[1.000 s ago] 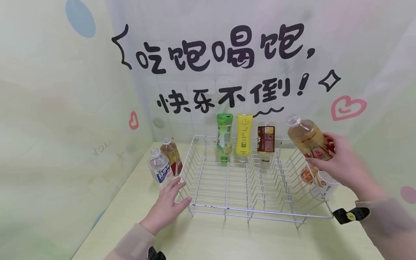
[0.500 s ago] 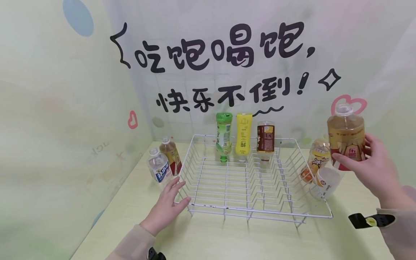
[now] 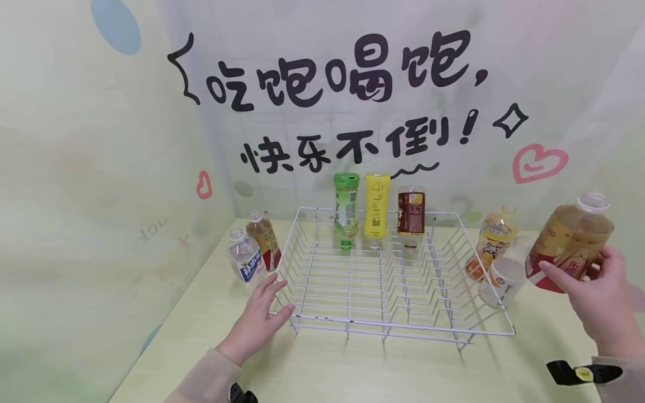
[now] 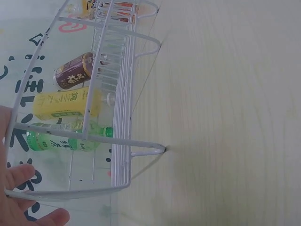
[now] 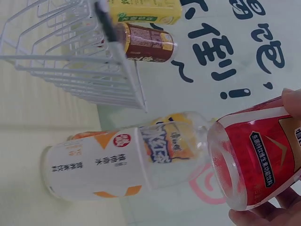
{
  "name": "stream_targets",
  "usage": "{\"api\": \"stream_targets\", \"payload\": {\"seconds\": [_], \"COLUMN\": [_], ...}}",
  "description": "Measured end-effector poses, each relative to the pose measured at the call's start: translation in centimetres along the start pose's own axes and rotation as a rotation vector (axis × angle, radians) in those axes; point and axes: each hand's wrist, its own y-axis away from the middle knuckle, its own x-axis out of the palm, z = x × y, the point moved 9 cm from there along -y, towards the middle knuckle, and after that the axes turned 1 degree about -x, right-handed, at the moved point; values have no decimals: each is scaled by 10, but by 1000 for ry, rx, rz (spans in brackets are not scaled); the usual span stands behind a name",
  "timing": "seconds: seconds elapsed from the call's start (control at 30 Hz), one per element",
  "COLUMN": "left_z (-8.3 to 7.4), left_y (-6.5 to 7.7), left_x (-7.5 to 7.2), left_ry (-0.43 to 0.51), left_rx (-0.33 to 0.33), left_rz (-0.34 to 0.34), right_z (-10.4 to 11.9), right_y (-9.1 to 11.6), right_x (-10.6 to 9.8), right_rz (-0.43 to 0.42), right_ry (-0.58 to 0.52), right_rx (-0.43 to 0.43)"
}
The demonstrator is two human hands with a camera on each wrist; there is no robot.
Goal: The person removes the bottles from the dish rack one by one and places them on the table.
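My right hand (image 3: 602, 296) grips an uncapped bottle (image 3: 571, 240) of amber drink with a gold and red label, tilted, in the air right of the rack. In the right wrist view the bottle's base and red label (image 5: 263, 146) show. My left hand (image 3: 259, 319) rests its extended fingers at the left front corner of a white wire dish rack (image 3: 347, 320). Along the rack's back, upside down, stand a green bottle (image 3: 346, 210), a yellow bottle (image 3: 376, 210) and a dark-red-labelled bottle (image 3: 411, 215).
Right of the rack stand a clear bottle with a white label (image 3: 504, 280) and, behind it, a yellow-labelled bottle (image 3: 496, 235). At left are a clear bottle with a blue label (image 3: 247, 257) and an amber bottle (image 3: 264, 238). Walls (image 3: 282, 33) close the back and left.
My right hand has carried the amber bottle rightward and down, away from above the rack's right side, past the two bottles standing there. The left hand has stayed at the rack corner.
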Motion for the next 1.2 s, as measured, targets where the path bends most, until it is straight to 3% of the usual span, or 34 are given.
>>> {"api": "stream_targets", "payload": {"seconds": [0.33,0.47,0.63,0.7,0.77,1.0,1.2], "left_z": [1,0,1,1,1,1,1], "left_y": [0,0,0,-1,0,0,0], "left_x": [0,0,1,1,1,2,1], "left_ry": [5,7,16,20,21,16,11], "left_rx": [-2,6,6,6,3,-1,-1], "left_rz": [1,-2,0,0,1,6,5], "right_z": [-53,-77,-105,-114,-121,-137,-143], "right_y": [8,7,2,-1,-4,-16,-20], "right_x": [-9,-10,-8,-5,-2,8,19], "right_rz": [-66,-71,-64,-71,-62,14,29], "right_ry": [2,-3,-89,-184,-205,-32,-63], "right_rx": [145,240,347,359,364,374,376]}}
